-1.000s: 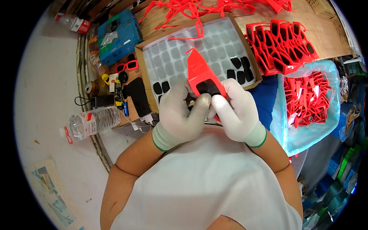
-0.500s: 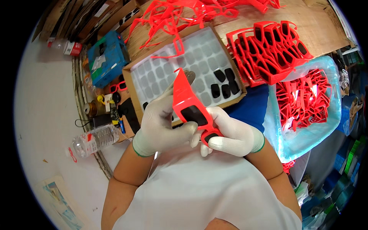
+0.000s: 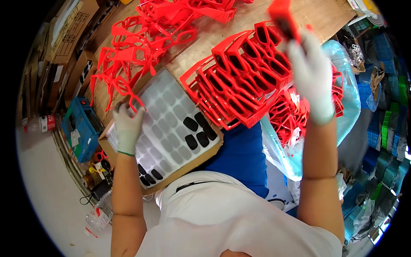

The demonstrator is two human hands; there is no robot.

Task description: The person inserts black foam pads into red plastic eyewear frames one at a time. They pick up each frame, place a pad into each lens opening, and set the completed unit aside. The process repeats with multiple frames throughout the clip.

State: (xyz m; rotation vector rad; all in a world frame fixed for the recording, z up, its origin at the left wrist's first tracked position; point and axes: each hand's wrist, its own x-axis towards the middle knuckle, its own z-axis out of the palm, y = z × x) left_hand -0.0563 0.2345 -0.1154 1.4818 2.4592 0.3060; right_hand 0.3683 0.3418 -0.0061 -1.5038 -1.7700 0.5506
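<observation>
My right hand (image 3: pixel 314 79), in a white glove, is raised at the upper right and grips a pair of red sunglasses (image 3: pixel 283 19) with dark lenses, blurred by motion. Below and left of it stands a stacked row of red sunglasses (image 3: pixel 244 73). My left hand (image 3: pixel 128 126), also gloved, is over the left part of a lens tray (image 3: pixel 165 115). Its fingers close on the lower end of a red glasses frame without lenses (image 3: pixel 124 88), at the edge of a tangled pile of such frames (image 3: pixel 165 25). Several dark lenses (image 3: pixel 191 124) lie in the tray.
A light-blue plastic-lined bin (image 3: pixel 346 124) full of red glasses pieces stands at the right. To the left are a blue box (image 3: pixel 81 128), a clear bottle (image 3: pixel 98 218) and cardboard boxes (image 3: pixel 70 32). Blue fabric (image 3: pixel 239 158) lies beside the tray.
My hands have parted. The right carried the sunglasses up and right to above the stacked row; the left moved left to the empty frames. The view has shifted.
</observation>
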